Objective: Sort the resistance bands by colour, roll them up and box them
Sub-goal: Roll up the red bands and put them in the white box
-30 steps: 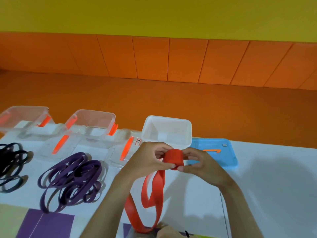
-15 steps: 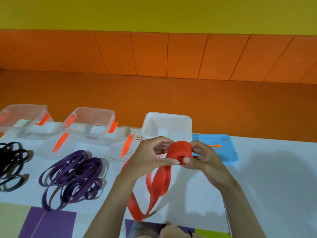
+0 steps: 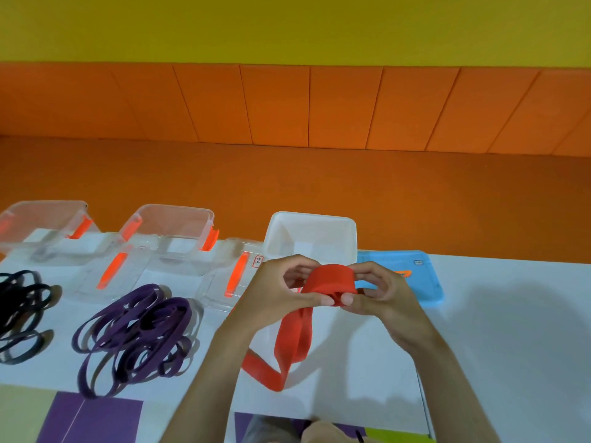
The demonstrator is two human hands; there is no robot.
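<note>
My left hand (image 3: pixel 281 292) and right hand (image 3: pixel 374 292) grip a half-rolled red band (image 3: pixel 331 281); purple bands (image 3: pixel 134 334) and black bands (image 3: pixel 19 302) lie unrolled, boxes unfilled.

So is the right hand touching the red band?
Touching. The head view shows the right hand pinching the rolled part of the red band, its thumb pressed against the roll's front.

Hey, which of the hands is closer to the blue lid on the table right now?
Right. The right hand is at the left end of the blue lid, overlapping it in view; the left hand is further left, on the other side of the rolled red band.
</note>
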